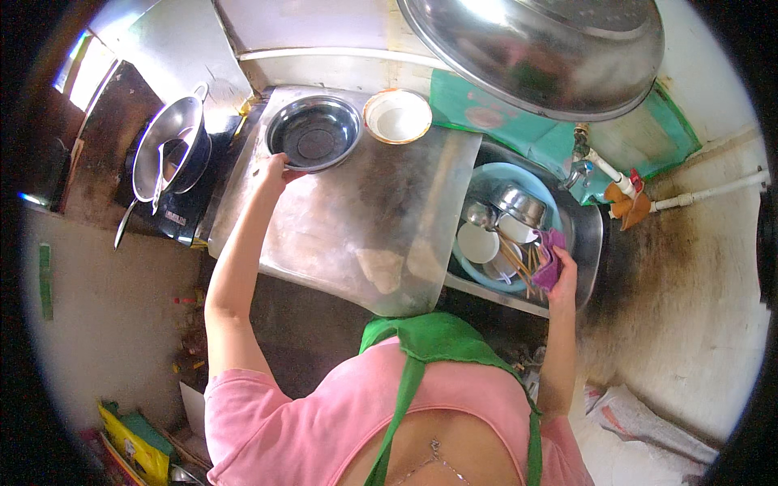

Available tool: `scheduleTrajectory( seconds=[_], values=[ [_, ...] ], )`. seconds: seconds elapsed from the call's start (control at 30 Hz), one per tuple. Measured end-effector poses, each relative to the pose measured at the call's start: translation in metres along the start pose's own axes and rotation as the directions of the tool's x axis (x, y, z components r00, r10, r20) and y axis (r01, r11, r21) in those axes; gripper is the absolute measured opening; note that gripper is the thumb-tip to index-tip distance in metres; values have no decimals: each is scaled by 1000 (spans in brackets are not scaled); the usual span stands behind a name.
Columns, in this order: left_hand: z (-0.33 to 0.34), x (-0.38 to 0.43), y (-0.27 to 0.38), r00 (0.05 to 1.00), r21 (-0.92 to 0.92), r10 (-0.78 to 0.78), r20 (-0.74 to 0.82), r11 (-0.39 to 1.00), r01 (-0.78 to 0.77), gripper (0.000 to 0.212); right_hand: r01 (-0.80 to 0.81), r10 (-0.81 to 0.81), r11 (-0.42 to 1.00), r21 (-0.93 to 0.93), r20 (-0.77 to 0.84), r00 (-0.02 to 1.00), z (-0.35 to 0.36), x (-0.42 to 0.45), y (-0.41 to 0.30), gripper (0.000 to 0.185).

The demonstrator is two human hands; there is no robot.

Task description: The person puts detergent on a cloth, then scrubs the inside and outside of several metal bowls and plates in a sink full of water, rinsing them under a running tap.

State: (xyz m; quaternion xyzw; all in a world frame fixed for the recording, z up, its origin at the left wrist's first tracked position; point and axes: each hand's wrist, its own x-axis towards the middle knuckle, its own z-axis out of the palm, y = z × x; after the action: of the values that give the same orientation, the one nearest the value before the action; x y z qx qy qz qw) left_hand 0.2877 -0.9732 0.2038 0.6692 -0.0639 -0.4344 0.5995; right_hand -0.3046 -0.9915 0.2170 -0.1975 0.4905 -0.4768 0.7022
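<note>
My left hand (281, 172) grips the near rim of a round stainless steel bowl (313, 135) at the back left of the metal counter. Right of that bowl, a white bowl with a brownish rim (398, 116) stands close by. Over the sink, my right hand (564, 276) holds a purple cloth (548, 261) at the right edge of a light blue basin (550, 203). Inside the basin lie a metal bowl (521, 205), a ladle (480, 214), white bowls (478, 242) and several wooden chopsticks (515, 260).
A wok (146, 152) with a utensil in it sits on the cooktop (176, 222) at left. The metal counter (340, 225) adjoins the sink (592, 234). A faucet (576, 173) with white pipes is behind the basin. A large metal basin (535, 61) looms at the upper right.
</note>
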Motion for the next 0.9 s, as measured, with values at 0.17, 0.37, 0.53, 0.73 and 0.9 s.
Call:
scheduleTrajectory(
  seconds=[0.17, 0.37, 0.53, 0.73, 0.9],
  values=[
    [-30, 0, 13, 983, 173, 29, 180, 983, -61, 20, 31, -28, 999, 37, -64, 998, 5, -6, -3, 30],
    [-16, -88, -35, 942, 581, -137, 307, 811, -71, 28, 25, -28, 999, -35, -85, 996, 0, -9, 2, 24],
    [-13, -73, -87, 962, 438, -192, 195, 894, 89, 24, 15, -19, 999, -39, -118, 993, 9, 0, 1, 29],
    [-27, -50, -74, 941, 511, -165, 297, 859, -11, 39, -45, 46, 999, 24, -55, 997, -1, 15, -6, 21],
    [-40, -11, -78, 320, 668, 794, 516, -140, -731, 53, 74, -83, 958, 275, 21, 996, -25, 11, -25, 29]
  ],
)
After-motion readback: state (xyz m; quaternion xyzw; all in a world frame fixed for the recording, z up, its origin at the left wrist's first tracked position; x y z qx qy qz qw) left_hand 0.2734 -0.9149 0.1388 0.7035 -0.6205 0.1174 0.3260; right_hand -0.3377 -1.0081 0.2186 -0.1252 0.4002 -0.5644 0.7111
